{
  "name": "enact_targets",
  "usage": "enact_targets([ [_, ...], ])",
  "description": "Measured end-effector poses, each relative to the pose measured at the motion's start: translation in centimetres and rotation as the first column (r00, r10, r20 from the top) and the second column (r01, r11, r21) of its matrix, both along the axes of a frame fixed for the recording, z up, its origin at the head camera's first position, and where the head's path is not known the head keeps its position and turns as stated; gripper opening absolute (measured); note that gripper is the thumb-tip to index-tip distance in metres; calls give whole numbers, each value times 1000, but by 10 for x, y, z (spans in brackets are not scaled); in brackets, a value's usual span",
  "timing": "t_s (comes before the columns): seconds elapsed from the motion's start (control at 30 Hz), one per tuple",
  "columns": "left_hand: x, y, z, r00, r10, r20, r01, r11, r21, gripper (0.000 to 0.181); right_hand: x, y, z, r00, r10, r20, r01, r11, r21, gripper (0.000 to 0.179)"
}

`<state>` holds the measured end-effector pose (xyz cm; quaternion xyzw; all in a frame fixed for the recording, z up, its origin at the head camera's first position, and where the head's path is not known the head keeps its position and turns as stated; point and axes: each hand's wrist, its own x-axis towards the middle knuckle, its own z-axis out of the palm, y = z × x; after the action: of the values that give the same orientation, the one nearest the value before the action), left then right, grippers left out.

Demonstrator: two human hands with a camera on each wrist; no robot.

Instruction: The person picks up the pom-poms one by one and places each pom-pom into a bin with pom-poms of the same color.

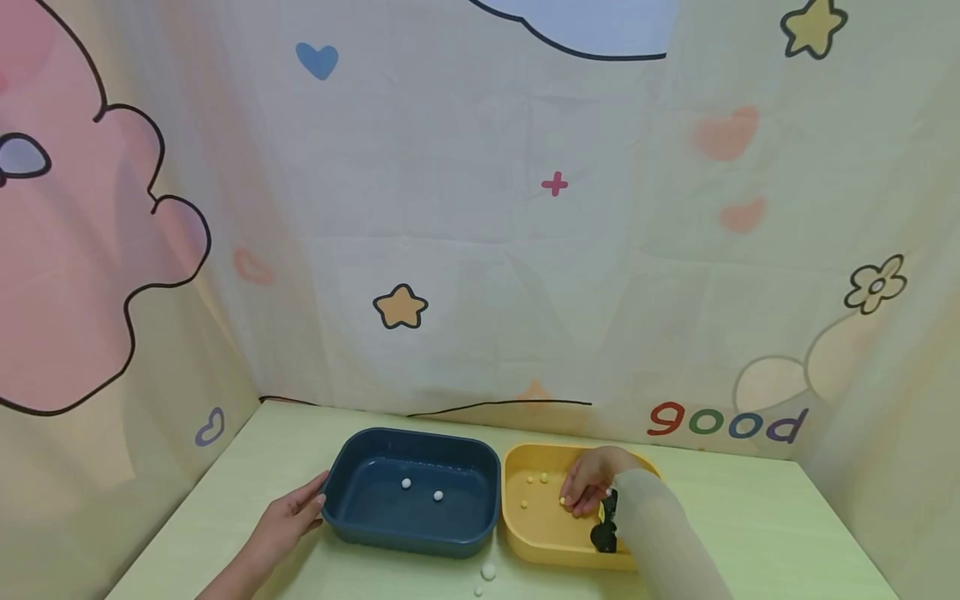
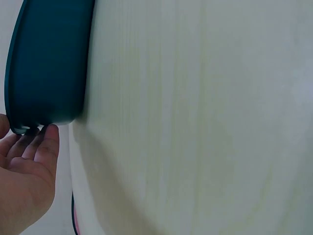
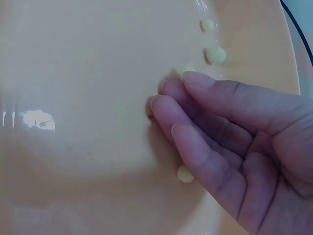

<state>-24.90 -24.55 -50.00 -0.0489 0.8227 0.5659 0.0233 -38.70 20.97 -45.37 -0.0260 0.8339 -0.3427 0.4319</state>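
Observation:
In the head view, my left hand (image 1: 287,518) is at the left end of a dark blue tub (image 1: 411,540). The left wrist view shows its thumb by the rim and fingertips against the outer wall of the tub (image 2: 51,63). My right hand (image 1: 587,483) reaches down into a yellow tub (image 1: 551,550). Its thumb and curled index finger pinch a small pale yellow ball (image 3: 187,73), partly hidden behind the thumb. More yellow balls (image 3: 215,55) lie on the tub floor around the hand. Two white balls (image 1: 438,496) lie apart inside the blue tub.
The tubs stand side by side on a pale green tabletop (image 1: 765,517). In front of them lie a larger white ball (image 1: 488,572) and a smaller one (image 1: 478,592). A black device (image 1: 603,535) hangs at the right wrist. A patterned curtain (image 1: 465,333) encloses the table.

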Motion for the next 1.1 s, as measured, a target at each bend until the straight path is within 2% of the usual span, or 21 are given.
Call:
enact_targets([
  [0.37,1,-1,-1,1000,-10,-12,10,1000,-10,50,-2,-1,1,1000,6,28,-6,1000,3,18],
  [0.57,0,0,-1,1000,-7,-6,7,1000,-12,50,-2,0,4,1000,-21,17,21,1000,4,16],
  [0.77,1,1,0,1000,-2,-4,2,1000,-11,49,3,5,14,995,-28,-101,25,999,-35,12],
  [0.97,2,0,-1,1000,4,1,-4,1000,-4,49,11,11,31,972,-51,-229,31,995,-92,12],
  [1.1,2,0,-1,1000,0,0,0,1000,1,49,19,15,42,957,-26,-290,-13,991,-130,19],
])
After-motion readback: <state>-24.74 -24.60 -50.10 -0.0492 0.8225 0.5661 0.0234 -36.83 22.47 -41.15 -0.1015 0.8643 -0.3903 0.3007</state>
